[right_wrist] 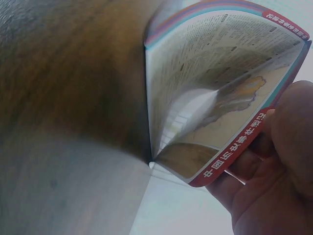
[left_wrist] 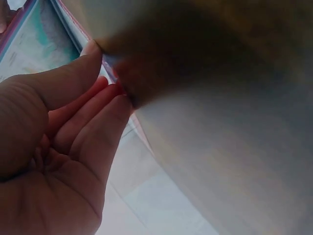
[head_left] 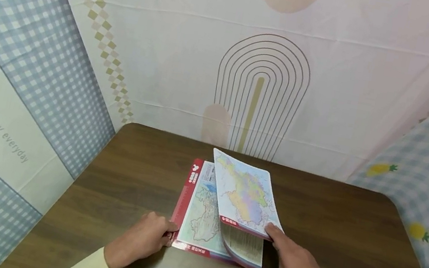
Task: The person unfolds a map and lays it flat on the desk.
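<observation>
A set of glossy map sheets with red edges lies on the table. My left hand [head_left: 147, 234] pinches the lower left corner of the bottom map [head_left: 203, 218], its thumb and fingertips at the edge in the left wrist view. Raised and tilted above it is a white map sheet [head_left: 247, 192] with a multicoloured map, its lower right corner gripped by my right hand [head_left: 296, 266]. Between them a sheet with dense text [head_left: 248, 247] bends upward. The right wrist view shows this curved text side [right_wrist: 210, 54] and a red title strip [right_wrist: 234, 147]. Whether the sheets are joined is unclear.
The brown wooden table [head_left: 148, 165] extends to both sides of the maps. Behind it hangs a pale patterned cloth [head_left: 167, 58]. Checked blue cloth [head_left: 45, 18] hangs at the left, and a cloth with yellow pineapples [head_left: 426, 181] at the right.
</observation>
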Tool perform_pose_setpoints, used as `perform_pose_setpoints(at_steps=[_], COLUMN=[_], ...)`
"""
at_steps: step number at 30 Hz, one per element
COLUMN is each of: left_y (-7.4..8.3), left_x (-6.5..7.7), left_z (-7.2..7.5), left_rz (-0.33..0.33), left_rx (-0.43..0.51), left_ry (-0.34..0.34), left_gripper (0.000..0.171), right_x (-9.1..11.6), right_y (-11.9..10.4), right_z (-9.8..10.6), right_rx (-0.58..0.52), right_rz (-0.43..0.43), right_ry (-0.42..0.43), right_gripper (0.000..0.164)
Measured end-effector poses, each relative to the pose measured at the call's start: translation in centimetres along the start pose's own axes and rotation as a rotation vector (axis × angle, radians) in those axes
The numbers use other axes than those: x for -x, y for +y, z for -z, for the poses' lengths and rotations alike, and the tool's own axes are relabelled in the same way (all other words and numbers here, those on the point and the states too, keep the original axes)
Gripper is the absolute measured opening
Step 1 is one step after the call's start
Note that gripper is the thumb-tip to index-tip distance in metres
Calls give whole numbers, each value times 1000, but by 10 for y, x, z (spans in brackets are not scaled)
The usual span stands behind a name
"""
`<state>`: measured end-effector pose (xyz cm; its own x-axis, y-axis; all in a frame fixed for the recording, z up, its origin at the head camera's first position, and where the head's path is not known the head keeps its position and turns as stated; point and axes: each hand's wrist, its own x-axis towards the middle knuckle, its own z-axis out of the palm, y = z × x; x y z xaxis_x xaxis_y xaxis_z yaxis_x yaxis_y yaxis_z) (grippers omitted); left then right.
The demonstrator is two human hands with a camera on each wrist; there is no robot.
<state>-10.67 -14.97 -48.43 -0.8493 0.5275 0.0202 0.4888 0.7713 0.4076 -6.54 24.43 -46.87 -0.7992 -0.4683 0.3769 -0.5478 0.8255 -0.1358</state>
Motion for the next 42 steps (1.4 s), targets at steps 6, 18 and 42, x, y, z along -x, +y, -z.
perform_pose_setpoints(at_steps=[6,18,42], left_y=[0,-32,-50], left_x=[3,19,24], left_z=[7,28,47], left_rz=[13,257,391], left_rx=[-46,-87,-143], left_ry=[14,-9,-60], left_gripper=[17,26,36], right_x=[12,65,155], right_y=[16,39,146], right_z=[24,71,72], right_rx=[-69,-22,130], right_rz=[54,-131,-373], right_ry=[128,85,-397], right_gripper=[47,53,93])
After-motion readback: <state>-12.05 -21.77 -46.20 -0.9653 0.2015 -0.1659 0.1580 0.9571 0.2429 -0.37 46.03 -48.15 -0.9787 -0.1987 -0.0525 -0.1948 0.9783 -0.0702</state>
